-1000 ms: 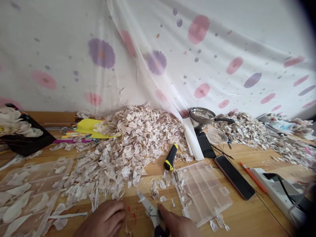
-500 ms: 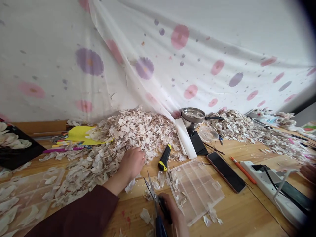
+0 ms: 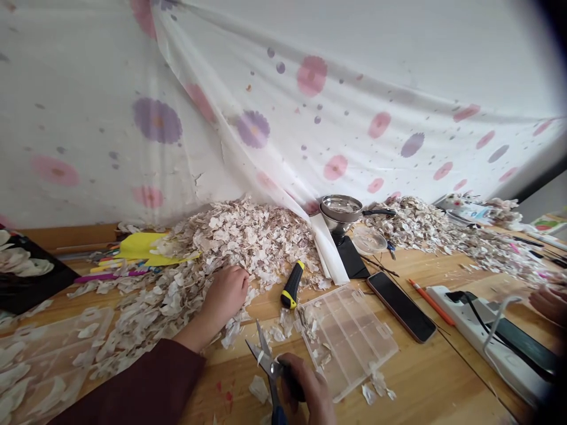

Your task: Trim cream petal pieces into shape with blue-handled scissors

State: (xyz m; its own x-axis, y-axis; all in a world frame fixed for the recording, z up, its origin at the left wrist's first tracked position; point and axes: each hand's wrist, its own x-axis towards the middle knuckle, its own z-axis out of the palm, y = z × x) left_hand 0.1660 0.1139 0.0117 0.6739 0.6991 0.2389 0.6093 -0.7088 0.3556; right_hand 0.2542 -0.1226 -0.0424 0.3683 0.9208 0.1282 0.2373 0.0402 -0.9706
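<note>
Steel scissors with black and dark blue handles [image 3: 275, 370] sit low in the middle of the view, just above the pale wooden table [image 3: 425, 383], and the blades now stand apart where a second ago they look nearly closed! The right hand [image 3: 306, 386] is wrapped around the handles, with a loose whitish flake [image 3: 258, 389] lying just beside them on the wood.

And here is the big shift: the left hand [image 3: 228, 290], down beside the blades a second ago, is now up at the near side of the tall heap of papery, off-white flakes [image 3: 248, 233]. Its fingers curl inward, but whether they pinch a flake, nobody can tell from here. For the work in hand, that looks like a reach for material, the scissors left waiting. Just right sits the black-and-yellow tool handle [image 3: 293, 285], untouched.
</note>
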